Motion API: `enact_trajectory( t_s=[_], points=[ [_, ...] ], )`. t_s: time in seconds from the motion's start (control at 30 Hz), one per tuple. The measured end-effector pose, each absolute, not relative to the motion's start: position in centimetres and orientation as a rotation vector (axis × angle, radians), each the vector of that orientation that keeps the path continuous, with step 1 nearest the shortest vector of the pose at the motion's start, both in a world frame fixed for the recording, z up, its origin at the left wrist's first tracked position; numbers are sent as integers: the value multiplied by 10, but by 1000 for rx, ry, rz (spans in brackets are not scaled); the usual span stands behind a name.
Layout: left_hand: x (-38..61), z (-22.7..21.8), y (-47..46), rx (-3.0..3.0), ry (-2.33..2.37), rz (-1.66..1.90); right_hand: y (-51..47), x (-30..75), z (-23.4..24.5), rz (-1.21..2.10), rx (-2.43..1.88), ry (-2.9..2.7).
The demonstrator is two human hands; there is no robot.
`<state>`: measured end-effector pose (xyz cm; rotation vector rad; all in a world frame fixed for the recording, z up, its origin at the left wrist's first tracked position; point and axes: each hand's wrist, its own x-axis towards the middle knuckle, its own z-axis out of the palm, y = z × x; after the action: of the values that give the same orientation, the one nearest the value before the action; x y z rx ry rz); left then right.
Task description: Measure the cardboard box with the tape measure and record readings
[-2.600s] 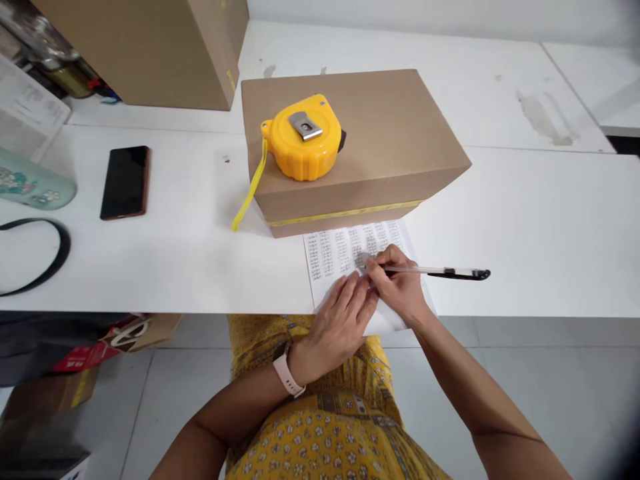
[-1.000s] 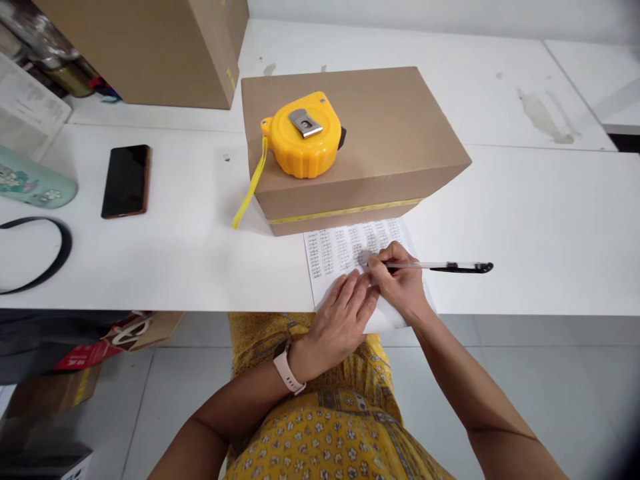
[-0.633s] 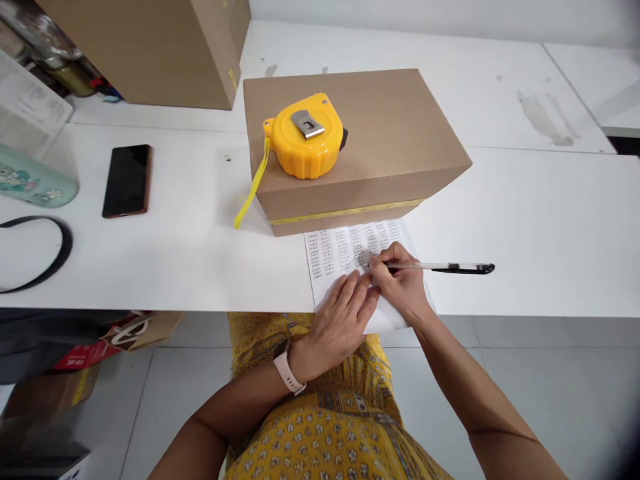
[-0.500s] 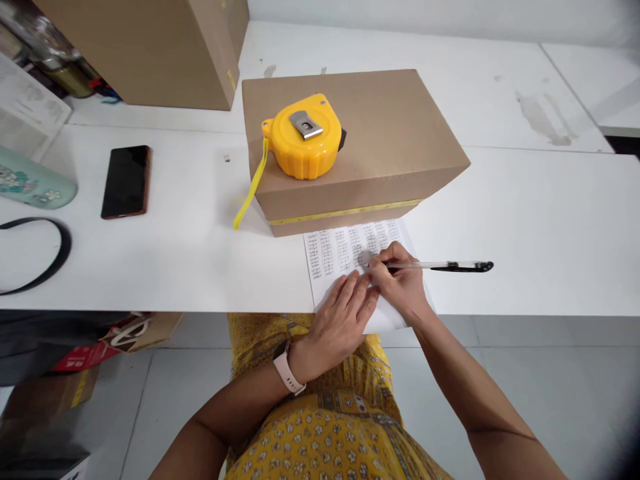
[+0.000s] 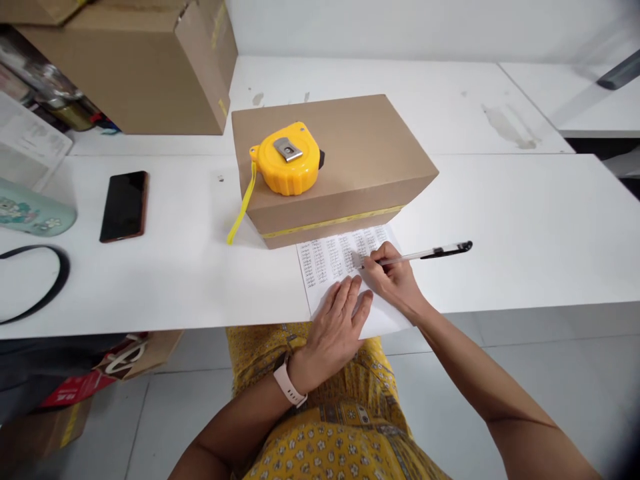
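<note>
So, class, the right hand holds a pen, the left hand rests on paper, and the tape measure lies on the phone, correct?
No: the head view shows the tape measure on the cardboard box. The right hand holds the pen; the left hand rests on the paper.

Yellow marks the tape measure (image 5: 291,175) and flower-patterned clothing (image 5: 323,447); the box (image 5: 363,147) is brown, bench (image 5: 510,227) white, pen (image 5: 426,254) clear and black.
</note>
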<state>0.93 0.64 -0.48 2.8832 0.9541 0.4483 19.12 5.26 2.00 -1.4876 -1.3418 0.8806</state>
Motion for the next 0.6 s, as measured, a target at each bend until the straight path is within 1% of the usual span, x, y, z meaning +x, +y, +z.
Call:
enact_trajectory(
  t_s=[0.6],
  points=[
    [10,-4,6,2895,956,457,54,192,17,809,-1522,-1514]
  ],
)
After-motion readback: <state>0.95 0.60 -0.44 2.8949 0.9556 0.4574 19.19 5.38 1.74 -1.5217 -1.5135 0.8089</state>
